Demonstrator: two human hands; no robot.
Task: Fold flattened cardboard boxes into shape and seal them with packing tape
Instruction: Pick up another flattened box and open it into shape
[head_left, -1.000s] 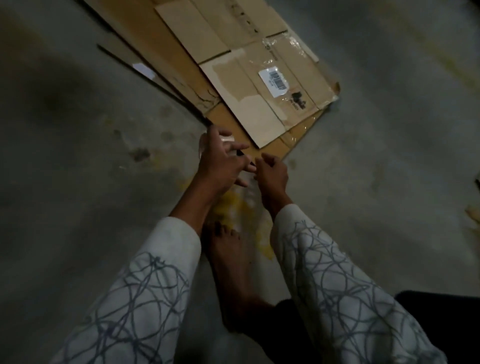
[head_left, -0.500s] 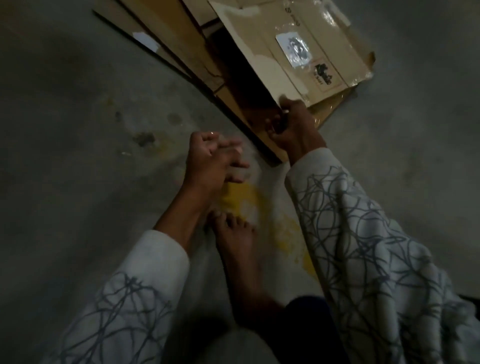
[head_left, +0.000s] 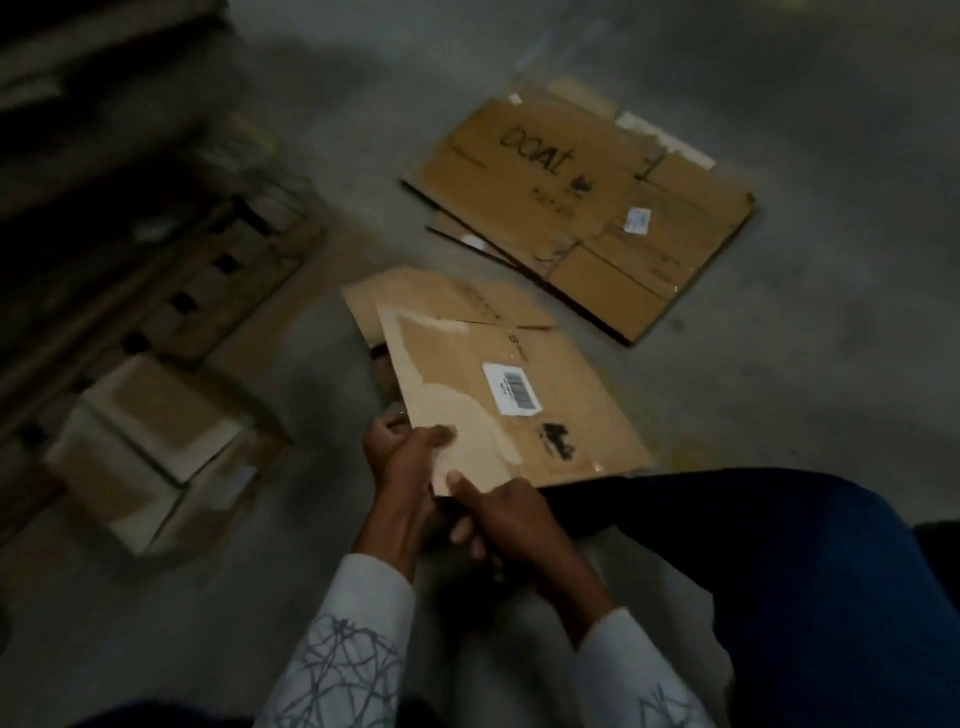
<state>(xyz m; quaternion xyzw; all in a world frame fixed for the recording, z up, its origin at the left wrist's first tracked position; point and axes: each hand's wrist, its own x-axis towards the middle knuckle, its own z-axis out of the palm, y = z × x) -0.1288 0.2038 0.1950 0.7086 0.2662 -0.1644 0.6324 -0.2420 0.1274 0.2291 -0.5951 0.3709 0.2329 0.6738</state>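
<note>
Hands grip flattened box; leftward boxes blurred.

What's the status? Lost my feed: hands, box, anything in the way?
Hands: left hand and right hand both grip the labelled box at its near corner. Box flat, not yet folded. Nothing blocking; spare flat boxes lie apart beyond it.

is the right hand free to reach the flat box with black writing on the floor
Probably not yet: the right hand grips the near edge of the labelled box, and that box lies between it and the box with writing.
</note>
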